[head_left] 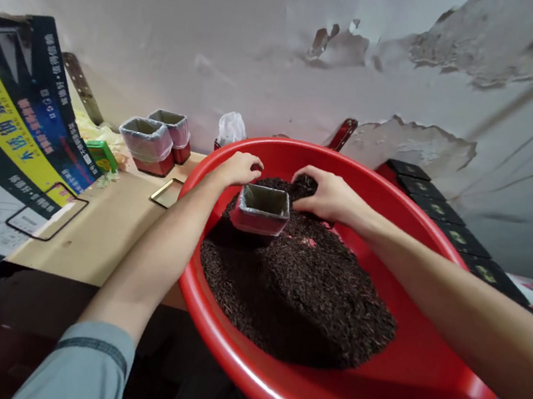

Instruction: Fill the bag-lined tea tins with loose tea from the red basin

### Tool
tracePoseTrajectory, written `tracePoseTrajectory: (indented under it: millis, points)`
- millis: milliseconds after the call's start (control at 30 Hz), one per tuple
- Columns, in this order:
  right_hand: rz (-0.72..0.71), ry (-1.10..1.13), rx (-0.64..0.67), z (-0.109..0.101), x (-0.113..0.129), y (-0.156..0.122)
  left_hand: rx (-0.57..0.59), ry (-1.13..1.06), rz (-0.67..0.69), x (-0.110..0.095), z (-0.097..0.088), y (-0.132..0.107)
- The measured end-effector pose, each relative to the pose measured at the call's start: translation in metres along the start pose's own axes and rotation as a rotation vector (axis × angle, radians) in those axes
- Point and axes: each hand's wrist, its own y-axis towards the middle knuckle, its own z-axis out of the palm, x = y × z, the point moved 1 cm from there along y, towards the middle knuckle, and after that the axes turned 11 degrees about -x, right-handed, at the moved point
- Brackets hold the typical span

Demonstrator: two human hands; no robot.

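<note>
A big red basin holds a heap of dark, dry, tea-like leaves. On the heap stands a small red box lined with clear plastic, its top facing up and its inside looking empty. My right hand is closed around a clump of the dark leaves, just right of the box. My left hand hovers behind the box's left corner, fingers curved and slightly apart, with nothing visible in them. Whether it touches the box is hard to see.
Two similar plastic-lined red boxes stand on the wooden table, left of the basin. Near them lie a thin rectangular frame and a green packet. A large printed carton is at far left. Black boxes line the right, by the peeling wall.
</note>
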Motion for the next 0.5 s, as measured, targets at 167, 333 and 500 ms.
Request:
tracePoseTrajectory:
  millis: [167,333,500]
  points:
    - [-0.214,-0.031,0.023,0.033,0.015,0.038,0.023,-0.142,-0.124,0.006,0.0,-0.006]
    - [-0.45,-0.047,0.069,0.058,0.012,0.048,0.125,-0.143,-0.212,0.009,0.004,-0.01]
    - [-0.448,-0.053,0.122,0.062,0.0,0.05,0.126,-0.069,-0.169,0.007,0.006,-0.007]
